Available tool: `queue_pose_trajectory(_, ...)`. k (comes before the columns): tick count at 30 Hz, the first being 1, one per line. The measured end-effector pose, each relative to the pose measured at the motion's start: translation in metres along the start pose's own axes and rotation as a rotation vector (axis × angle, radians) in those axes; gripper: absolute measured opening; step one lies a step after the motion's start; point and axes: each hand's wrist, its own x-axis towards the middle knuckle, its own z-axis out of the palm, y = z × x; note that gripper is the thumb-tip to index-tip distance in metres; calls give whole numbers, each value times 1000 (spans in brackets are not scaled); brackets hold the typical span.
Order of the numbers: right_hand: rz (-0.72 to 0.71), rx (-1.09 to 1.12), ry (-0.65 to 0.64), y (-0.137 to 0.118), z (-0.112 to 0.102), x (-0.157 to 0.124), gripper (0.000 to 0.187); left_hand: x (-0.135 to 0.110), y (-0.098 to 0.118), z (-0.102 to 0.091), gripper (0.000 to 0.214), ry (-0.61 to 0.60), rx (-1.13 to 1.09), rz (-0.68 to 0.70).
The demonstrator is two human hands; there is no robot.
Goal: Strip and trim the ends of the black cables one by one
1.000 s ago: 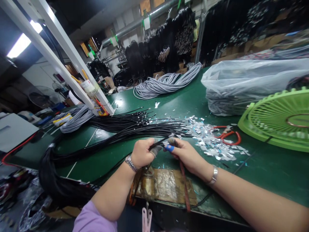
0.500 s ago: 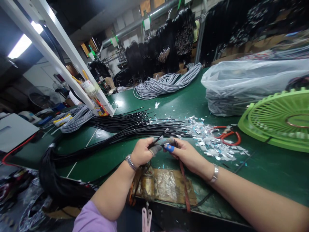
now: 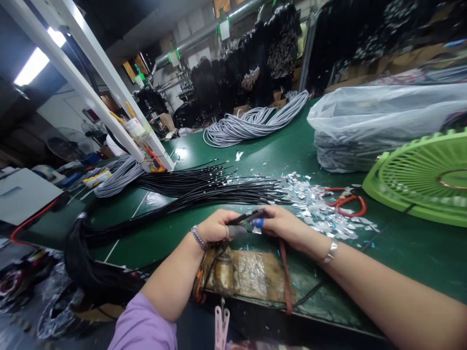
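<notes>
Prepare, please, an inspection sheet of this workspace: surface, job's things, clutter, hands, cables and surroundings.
Surface: green tabletop, with light reflections; its condition under the things is hidden.
Job's things: black cable at the fingers; black bundle lying beyond the hands.
Clutter: pale scraps strewn about; red-handled scissors beside them.
Hands: left hand pinches the black cable; right hand is close by, its grip unclear.
Cables: grey coil at the rear; another grey coil at left.
Surroundings: green fan and translucent bag at right.
</notes>
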Motion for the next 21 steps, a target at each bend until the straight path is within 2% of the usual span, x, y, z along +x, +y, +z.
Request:
queue_pose_trajectory(2, -49, 18, 133, -3, -3, 2, 21, 0, 1, -1, 36, 80, 134, 108)
queue_pose_trajectory(3, -58, 34, 156, -5, -5, 3, 23, 1, 2, -2, 32, 118, 208, 153)
queue_pose_trajectory(6, -63, 38, 99, -10, -10, 1, 28, 1, 1, -4, 25, 174, 361, 220)
queue_pose_trajectory(11, -34, -55, -31, -13, -15, -2, 32, 1, 1, -4, 23, 167, 414, 224)
queue_pose_trajectory(21, -57, -74, -2, -9, -12, -1, 38, 4, -2, -5, 31, 100, 496, 282)
